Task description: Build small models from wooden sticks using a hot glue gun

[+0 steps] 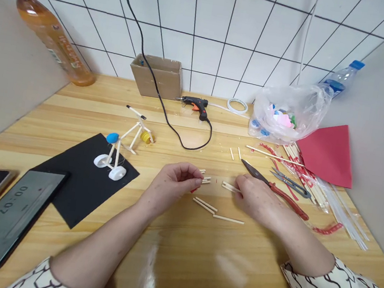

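Note:
My left hand (171,186) pinches short wooden sticks (205,179) at its fingertips, with a speck of red showing just under them. My right hand (252,196) grips another pair of short wooden sticks (230,187) between finger and thumb. The two hands face each other a little apart. Red-handled scissors (279,190) lie partly under my right hand, with their blades pointing left. Loose wooden sticks (204,205) and a longer one (228,219) lie just below the hands.
A small stick model with bottle-cap wheels (118,152) stands on black card (81,185) to the left. Behind are a hot glue gun (197,107), a cardboard box (158,77), and a plastic bag of bottle caps (286,112). A phone timer (11,218) lies front left; red card (327,154) and bundled sticks (304,168) lie right.

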Tool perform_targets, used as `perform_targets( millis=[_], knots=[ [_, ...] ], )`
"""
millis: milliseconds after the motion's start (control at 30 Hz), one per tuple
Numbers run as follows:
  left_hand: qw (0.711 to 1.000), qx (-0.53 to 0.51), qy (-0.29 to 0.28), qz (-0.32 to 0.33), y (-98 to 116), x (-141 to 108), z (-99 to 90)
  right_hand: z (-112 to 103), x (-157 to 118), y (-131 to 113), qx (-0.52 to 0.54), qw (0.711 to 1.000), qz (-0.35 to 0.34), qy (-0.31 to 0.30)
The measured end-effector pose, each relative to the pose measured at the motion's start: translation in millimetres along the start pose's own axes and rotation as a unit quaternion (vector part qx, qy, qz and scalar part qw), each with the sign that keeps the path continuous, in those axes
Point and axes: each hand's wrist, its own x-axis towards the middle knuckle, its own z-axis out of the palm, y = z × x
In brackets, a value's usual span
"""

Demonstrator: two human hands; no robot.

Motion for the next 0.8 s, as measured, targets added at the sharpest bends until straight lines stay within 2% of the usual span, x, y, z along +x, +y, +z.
perform_targets(
  millis=[167,267,400,533,633,800],
  knots=[
    [0.999,0.044,-0.015,0.013,-1.3,0.2,-0.1,-0.6,0.8,-3.4,-0.002,1.000,0.001,-0.003],
    [0.985,0.158,-0.043,0.050,-2.6,-1.4,-0.4,-0.6,1.0,-2.3,0.001,1.000,0.002,-0.002],
    [0.919,0.362,-0.093,0.123,-3.9,-4.3,-2.3,-0.9,0.6,-0.9,0.004,1.000,0.003,0.000],
    [0.856,0.481,-0.105,0.156,-4.9,-4.4,-3.5,-1.9,-1.0,-1.0,0.005,1.000,-0.001,-0.002],
    [0.835,0.515,-0.111,0.161,-6.4,-3.0,-4.0,-1.4,-1.8,-2.1,0.004,1.000,-0.009,0.001],
    [0.817,0.541,-0.109,0.166,-9.3,-1.2,-5.1,-0.4,-3.4,-7.4,-0.027,1.000,0.006,-0.002]
  ],
)
